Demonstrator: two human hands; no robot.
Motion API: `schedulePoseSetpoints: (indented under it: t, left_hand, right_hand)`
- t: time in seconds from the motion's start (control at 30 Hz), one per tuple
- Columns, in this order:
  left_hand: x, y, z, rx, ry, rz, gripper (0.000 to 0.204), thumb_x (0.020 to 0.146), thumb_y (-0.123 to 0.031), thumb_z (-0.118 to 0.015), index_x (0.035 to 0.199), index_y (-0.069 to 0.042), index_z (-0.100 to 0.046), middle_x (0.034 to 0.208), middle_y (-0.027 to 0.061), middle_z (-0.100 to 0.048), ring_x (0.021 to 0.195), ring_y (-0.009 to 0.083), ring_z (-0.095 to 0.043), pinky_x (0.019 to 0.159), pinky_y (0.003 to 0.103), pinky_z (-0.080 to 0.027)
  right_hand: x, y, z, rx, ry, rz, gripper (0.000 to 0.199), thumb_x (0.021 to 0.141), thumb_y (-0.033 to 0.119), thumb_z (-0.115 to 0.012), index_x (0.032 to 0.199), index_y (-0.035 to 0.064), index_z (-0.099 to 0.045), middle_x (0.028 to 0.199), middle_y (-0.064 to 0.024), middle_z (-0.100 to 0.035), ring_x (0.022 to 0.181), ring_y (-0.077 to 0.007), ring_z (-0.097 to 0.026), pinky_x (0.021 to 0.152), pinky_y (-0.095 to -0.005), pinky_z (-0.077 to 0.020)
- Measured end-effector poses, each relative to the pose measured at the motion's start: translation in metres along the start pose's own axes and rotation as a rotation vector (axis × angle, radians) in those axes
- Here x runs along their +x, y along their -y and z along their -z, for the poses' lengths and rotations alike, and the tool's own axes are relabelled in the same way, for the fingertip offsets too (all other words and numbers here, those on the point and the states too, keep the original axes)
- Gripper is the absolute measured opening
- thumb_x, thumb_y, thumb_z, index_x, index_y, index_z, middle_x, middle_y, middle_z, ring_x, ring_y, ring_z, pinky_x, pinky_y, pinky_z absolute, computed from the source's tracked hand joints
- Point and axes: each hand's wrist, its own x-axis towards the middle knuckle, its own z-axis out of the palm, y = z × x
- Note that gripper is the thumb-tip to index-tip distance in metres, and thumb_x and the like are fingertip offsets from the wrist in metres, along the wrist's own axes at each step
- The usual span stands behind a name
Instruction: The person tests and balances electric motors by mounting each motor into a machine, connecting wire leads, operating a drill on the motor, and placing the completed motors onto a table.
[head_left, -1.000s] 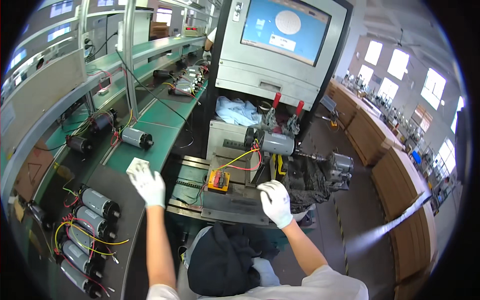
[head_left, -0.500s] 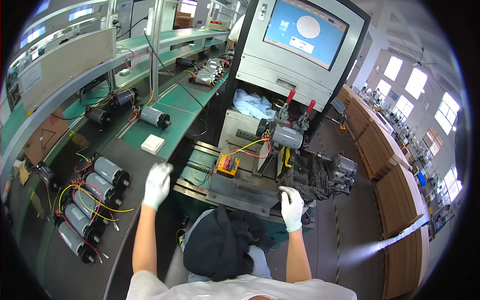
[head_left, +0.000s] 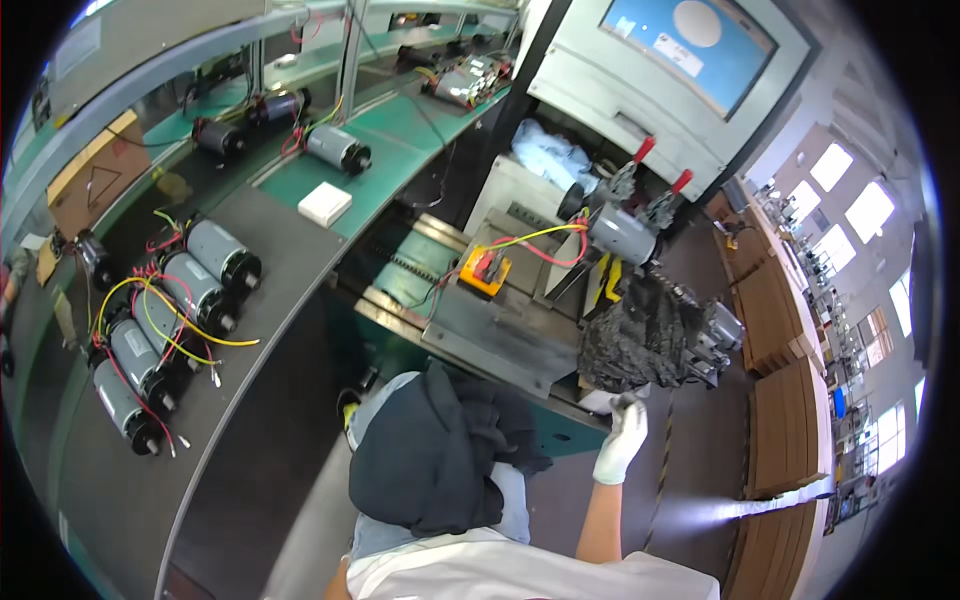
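My right hand, in a white glove with darkened fingertips, is beside the lower edge of the crumpled black plastic sheet. Its fingers look curled together; whatever they hold, if anything, I cannot make out. Of my left arm only a bit of forearm shows at the lower edge, and that hand is out of view. Ahead, a grey cylindrical motor sits in the machine's fixture beside two red-handled toggle clamps. Its yellow and red wires run towards an orange switch box.
Several grey motors with loose wires lie on the dark bench at left, near a white box. Another motor rests on the green surface. A machine cabinet with a screen stands ahead; stacked brown boards line the right. Dark cloth covers my lap.
My left hand has dropped back out of view. The right hand has moved slightly down beside the black plastic sheet. The whole view has tilted and shifted; the motor stays in its fixture.
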Motion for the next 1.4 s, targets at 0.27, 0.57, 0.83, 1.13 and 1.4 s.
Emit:
schedulePoseSetpoints:
  t: [0.27,0.57,0.83,1.13,1.4]
  left_hand:
    - [0.042,-0.091,0.03,-0.2,-0.1,0.116,0.051,0.106,-0.043,-0.043,0.124,-0.002,-0.069,0.119,0.0154,-0.074,0.109,0.0256,-0.068,0.097,0.04,-0.05]
    - [0.085,-0.169,0.083,-0.233,-0.102,0.1,0.051,0.107,-0.043,-0.043,0.125,-0.002,-0.068,0.12,0.0152,-0.074,0.11,0.0254,-0.068,0.097,0.04,-0.05]
    - [0.093,-0.158,0.119,-0.231,-0.012,0.058,0.051,0.107,-0.043,-0.042,0.126,-0.003,-0.068,0.12,0.0149,-0.074,0.11,0.0252,-0.068,0.097,0.039,-0.05]
    - [0.057,-0.088,0.19,-0.235,0.003,0.088,0.051,0.108,-0.042,-0.042,0.127,-0.003,-0.067,0.121,0.0147,-0.073,0.111,0.025,-0.068,0.098,0.039,-0.05]
    - [0.032,-0.071,0.192,-0.287,0.005,0.13,0.051,0.108,-0.042,-0.042,0.128,-0.003,-0.067,0.121,0.0145,-0.073,0.111,0.0248,-0.067,0.098,0.039,-0.049]
  right_hand:
    - [0.013,0.013,-0.155,0.456,0.128,0.097,0.046,0.112,0.04,-0.033,0.089,0.008,-0.056,0.075,-0.0086,-0.054,0.079,-0.0243,-0.052,0.094,-0.0466,-0.043]
    - [0.011,0.016,-0.219,0.231,0.379,0.201,0.052,0.112,0.04,-0.034,0.088,0.0035,-0.062,0.073,-0.0122,-0.061,0.075,-0.0278,-0.059,0.087,-0.0484,-0.0459]
    - [-0.032,0.018,-0.147,0.132,-0.083,-0.048,0.043,0.108,0.034,-0.048,0.092,-0.0015,-0.066,0.089,-0.0154,-0.068,0.077,-0.0247,-0.062,0.079,-0.0378,-0.0499]
    - [0.03,0.043,-0.117,-0.877,0.133,0.454,0.02,0.095,0.008,-0.062,0.113,0.0056,-0.07,0.12,-0.0141,-0.069,0.115,-0.0319,-0.065,0.1,-0.0398,-0.0505]
    - [0.143,0.041,-0.172,-1.02,-0.056,0.831,0.037,0.095,0.019,-0.061,0.128,0.003,-0.062,0.134,-0.0185,-0.064,0.123,-0.0363,-0.06,0.108,-0.0456,-0.0462]
